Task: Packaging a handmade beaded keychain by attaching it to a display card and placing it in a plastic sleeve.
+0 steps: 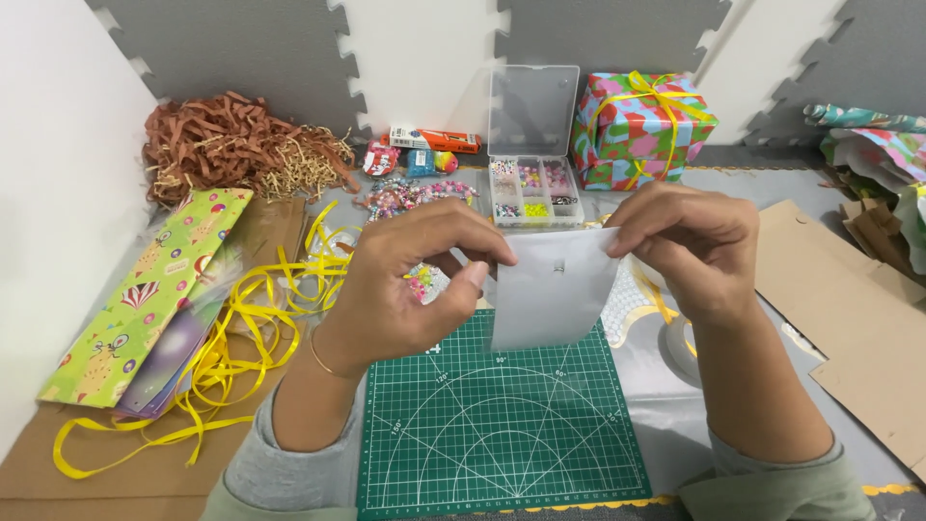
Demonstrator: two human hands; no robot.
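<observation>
Both hands pinch a small white pouch (552, 289), flat, smooth and matte, roughly rectangular. The left hand (405, 289) clamps its upper left corner between thumb and fingertips; the right hand (690, 241) grips the upper right corner the same way. The two hands are apart, the pouch stretched between them. It hangs with its long axis near upright, top edge at the fingers, lower edge pointing down toward the person and tilted a little to the left.

Under the hands lies a green cutting mat (502, 434), rubbery, printed with a white grid and arcs. Beyond the hands stands a clear plastic box (533, 145), lid up, its compartments holding small coloured beads. Loose beads (410, 196) lie beyond the left hand. Beyond the right hand sits a wrapped gift (637, 130), a cube in bright patterned paper tied with yellow ribbon. Left of the left hand curl glossy yellow ribbons (241, 328), then flat green gift bags (149, 289), and farther off a heap of brown shredded paper (231, 145). Right of the right hand lies flat brown cardboard (849, 318)
</observation>
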